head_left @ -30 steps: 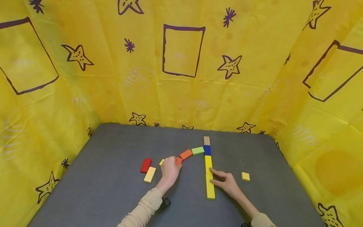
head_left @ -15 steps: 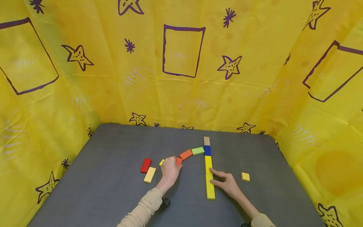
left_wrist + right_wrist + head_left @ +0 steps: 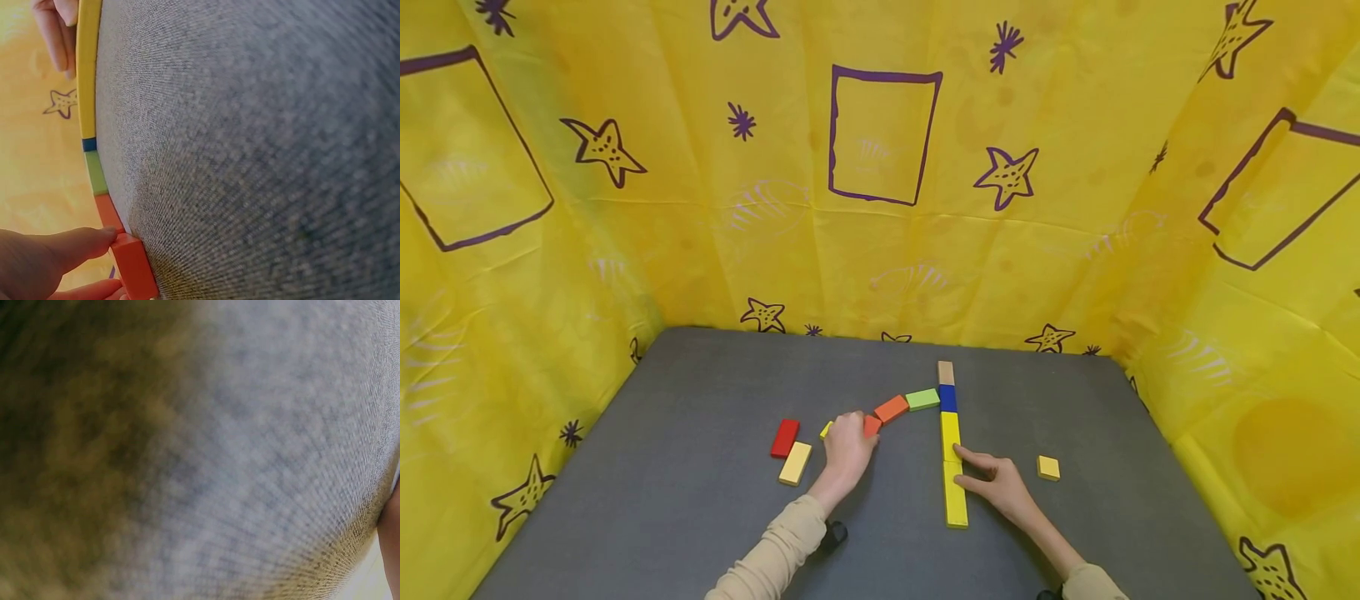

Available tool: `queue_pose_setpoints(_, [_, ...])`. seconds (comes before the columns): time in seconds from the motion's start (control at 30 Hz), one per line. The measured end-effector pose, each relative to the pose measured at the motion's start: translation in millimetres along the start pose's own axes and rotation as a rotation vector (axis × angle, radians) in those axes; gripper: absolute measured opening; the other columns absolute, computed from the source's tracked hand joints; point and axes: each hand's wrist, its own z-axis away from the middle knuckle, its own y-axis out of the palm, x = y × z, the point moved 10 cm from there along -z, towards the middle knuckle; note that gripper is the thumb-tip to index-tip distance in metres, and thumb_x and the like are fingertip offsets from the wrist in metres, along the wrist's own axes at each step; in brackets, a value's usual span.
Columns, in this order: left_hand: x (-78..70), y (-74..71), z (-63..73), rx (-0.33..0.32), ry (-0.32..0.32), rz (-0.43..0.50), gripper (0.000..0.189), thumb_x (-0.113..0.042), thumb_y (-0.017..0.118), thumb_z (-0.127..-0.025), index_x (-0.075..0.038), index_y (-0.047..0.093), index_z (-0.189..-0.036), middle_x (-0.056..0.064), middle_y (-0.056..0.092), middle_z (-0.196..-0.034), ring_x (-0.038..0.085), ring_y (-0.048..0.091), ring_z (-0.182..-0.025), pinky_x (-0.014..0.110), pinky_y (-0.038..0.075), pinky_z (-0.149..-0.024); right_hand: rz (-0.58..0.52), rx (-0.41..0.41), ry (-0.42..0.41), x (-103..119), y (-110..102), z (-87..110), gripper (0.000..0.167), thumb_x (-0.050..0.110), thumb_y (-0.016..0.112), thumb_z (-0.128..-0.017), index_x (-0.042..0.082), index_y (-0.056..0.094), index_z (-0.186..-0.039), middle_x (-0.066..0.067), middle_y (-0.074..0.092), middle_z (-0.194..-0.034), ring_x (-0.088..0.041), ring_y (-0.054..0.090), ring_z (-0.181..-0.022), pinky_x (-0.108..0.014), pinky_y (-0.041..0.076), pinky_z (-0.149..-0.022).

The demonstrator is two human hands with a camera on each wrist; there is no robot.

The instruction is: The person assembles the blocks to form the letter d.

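My left hand [image 3: 847, 450] pinches a red-orange block [image 3: 134, 267] at the near end of a slanting row, its thumb at the joint with an orange block [image 3: 891, 409]. A green block [image 3: 922, 400] carries the row up to a blue block [image 3: 948, 398]. That blue one lies in a straight column, between a tan block [image 3: 945, 372] and two long yellow blocks, the upper one [image 3: 951, 433] and the lower one [image 3: 956, 500]. Thumb and index finger of my right hand [image 3: 1003, 490] reach the yellow blocks' right side, spread apart. The right wrist view shows mostly blurred grey cloth.
Left of my left hand lie a red block [image 3: 785, 438] and a cream block [image 3: 795, 463]. A yellow block [image 3: 825, 430] peeks out from behind that hand. On the right sits a small cream block [image 3: 1048, 468]. Yellow patterned cloth [image 3: 880, 250] walls the grey table [image 3: 715, 375].
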Motion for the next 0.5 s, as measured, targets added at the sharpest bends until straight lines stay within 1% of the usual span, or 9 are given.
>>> queue_pose_setpoints(0.13, [0.7,1.0,-1.2,0.018,0.002,0.004,0.022,-0.012,0.083,-0.069,0.000,0.070,-0.082,0.008,0.063,-0.067,0.015,0.048,-0.055,0.027,0.037,-0.048,-0.005,0.007,-0.004,-4,0,-1.2,0.053,0.027,0.076,-0.079,0.018,0.060,-0.129,0.000,0.059,-0.131,-0.025,0.051,-0.128,-0.045,0.039,-0.104])
queue_pose_setpoints(0.23, [0.3,1.3,-1.4,0.019,0.012,0.003,0.022,-0.012,0.083,-0.069,0.000,0.070,-0.081,0.008,0.062,-0.066,0.014,0.046,-0.054,0.027,0.036,-0.048,-0.002,0.007,0.002,-1,0,-0.5,0.052,0.024,0.075,-0.079,0.017,0.060,-0.129,-0.001,0.059,-0.132,-0.025,0.050,-0.128,-0.045,0.038,-0.105])
queue_pose_setpoints(0.43, [-1.0,0.2,-1.0,0.008,0.026,0.005,0.021,-0.011,0.083,-0.068,0.000,0.069,-0.079,0.007,0.061,-0.064,0.014,0.045,-0.054,0.026,0.034,-0.047,0.018,0.021,-0.007,26,0,7.3,0.051,0.016,0.073,-0.082,0.006,0.058,-0.130,-0.009,0.058,-0.132,-0.032,0.050,-0.127,-0.049,0.038,-0.103])
queue_pose_setpoints(0.5, [-1.0,0.0,-0.7,0.008,0.024,0.003,0.021,-0.012,0.083,-0.068,0.000,0.069,-0.079,0.007,0.061,-0.064,0.013,0.045,-0.053,0.026,0.034,-0.047,0.021,0.022,-0.002,34,-1,10.0,0.051,0.015,0.073,-0.082,0.005,0.058,-0.129,-0.009,0.058,-0.132,-0.031,0.050,-0.127,-0.048,0.038,-0.103])
